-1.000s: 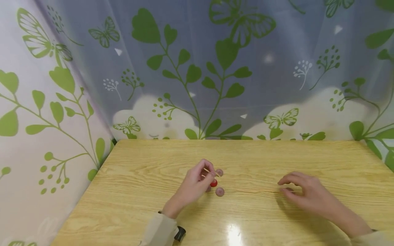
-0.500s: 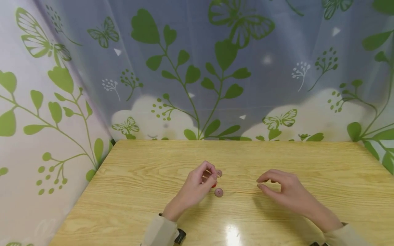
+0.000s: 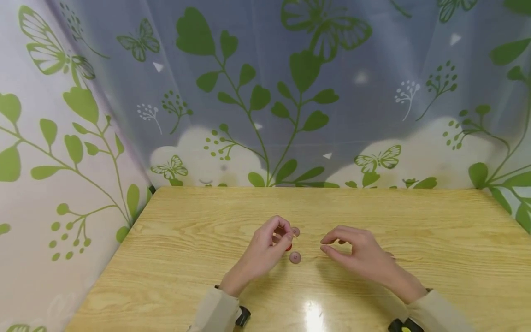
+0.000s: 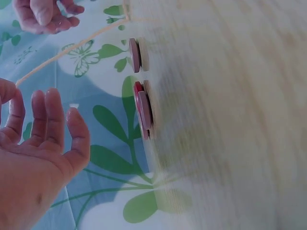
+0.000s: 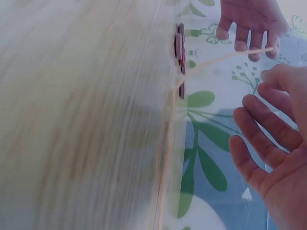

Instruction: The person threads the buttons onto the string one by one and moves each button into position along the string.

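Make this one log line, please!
left hand: pinches string | right hand: apart from string | buttons: on table

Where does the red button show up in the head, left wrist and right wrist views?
Head: red button, lower half, right of centre, partly hidden by the left hand.
Left wrist: red button, upper half, left of centre, nearly edge-on.
Right wrist: red button, upper part, right of centre, mostly hidden behind a brown button.
Shared landmark: the left hand, pinching the string.
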Motion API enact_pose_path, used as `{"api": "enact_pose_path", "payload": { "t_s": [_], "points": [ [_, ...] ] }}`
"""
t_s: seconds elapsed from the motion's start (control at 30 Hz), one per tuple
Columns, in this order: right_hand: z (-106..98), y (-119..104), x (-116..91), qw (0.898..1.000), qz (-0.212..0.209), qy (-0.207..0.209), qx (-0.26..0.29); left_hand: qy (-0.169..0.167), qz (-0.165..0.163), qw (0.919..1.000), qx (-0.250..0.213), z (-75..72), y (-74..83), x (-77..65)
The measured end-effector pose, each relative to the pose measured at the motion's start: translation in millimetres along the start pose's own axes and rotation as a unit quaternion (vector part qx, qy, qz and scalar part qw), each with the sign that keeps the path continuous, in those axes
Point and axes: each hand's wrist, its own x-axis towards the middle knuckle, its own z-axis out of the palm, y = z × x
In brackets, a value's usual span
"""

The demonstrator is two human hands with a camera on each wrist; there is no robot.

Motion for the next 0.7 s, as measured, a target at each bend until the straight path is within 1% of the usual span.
{"api": "enact_pose_path", "payload": {
  "t_s": [0.07,0.3,0.7],
  "points": [
    [4.0,-1.2,3.3,1.000,0.001,0.001,0.004,0.000,-0.001,1.0000,0.002,0.0,-0.5,0.1],
    [15.2,-4.0,11.7,0.999,-0.019,0.020,0.025,-0.005,-0.005,1.0000,0.001,0.4,-0.9,0.8],
    [29.6,-8.6,16.4,0.998,0.018,0.033,0.045,-0.005,-0.009,0.9999,0.002,0.4,-1.4,2.2]
  ]
}}
